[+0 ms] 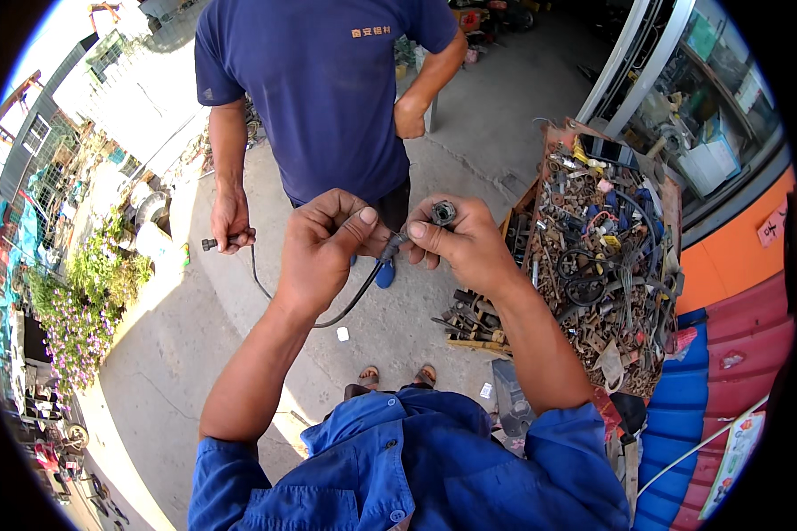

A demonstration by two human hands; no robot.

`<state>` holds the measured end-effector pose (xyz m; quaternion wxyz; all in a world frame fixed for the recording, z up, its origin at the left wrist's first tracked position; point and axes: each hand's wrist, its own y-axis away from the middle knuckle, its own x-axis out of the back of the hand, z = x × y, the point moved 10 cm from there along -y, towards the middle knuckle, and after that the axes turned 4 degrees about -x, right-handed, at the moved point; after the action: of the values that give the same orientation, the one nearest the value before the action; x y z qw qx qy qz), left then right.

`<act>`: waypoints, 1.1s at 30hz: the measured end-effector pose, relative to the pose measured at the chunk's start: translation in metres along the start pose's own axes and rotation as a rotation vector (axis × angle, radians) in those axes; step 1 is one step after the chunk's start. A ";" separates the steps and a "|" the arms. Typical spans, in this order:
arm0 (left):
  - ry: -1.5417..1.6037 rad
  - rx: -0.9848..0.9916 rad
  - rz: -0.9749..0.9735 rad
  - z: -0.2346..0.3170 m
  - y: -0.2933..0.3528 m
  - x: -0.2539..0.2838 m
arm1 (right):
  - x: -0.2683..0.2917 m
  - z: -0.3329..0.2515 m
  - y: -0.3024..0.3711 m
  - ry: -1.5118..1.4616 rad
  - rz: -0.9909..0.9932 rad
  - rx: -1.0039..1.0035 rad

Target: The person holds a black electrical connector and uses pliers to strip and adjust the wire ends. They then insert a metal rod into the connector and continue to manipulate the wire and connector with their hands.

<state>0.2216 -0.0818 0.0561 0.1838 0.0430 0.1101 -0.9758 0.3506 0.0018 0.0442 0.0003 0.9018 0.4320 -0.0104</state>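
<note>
My left hand (323,243) is closed around a black cable (350,301), thumb pressing near its end. The cable runs down from my fingers in a curve and then left, up to the hand (230,221) of the person in the dark blue shirt, who grips the other end. My right hand (465,243) pinches a small round fitting (444,212) at the fingertips, just right of the cable end and a little above it. The two hands almost touch. A box of scrap parts (602,257) stands on my right.
</note>
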 end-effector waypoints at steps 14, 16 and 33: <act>0.213 0.227 -0.010 -0.029 -0.002 -0.001 | 0.002 -0.008 -0.002 0.005 0.001 0.182; 0.320 0.273 -0.004 -0.033 -0.002 -0.004 | 0.002 -0.011 -0.002 -0.027 0.021 0.206; 0.426 0.632 -0.176 -0.060 0.019 -0.019 | -0.005 -0.008 0.002 -0.032 -0.053 0.249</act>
<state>0.2486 -0.0790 -0.0038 0.0500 0.2893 -0.1570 -0.9429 0.3490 -0.0027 0.0521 -0.1052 0.8828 0.4510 -0.0786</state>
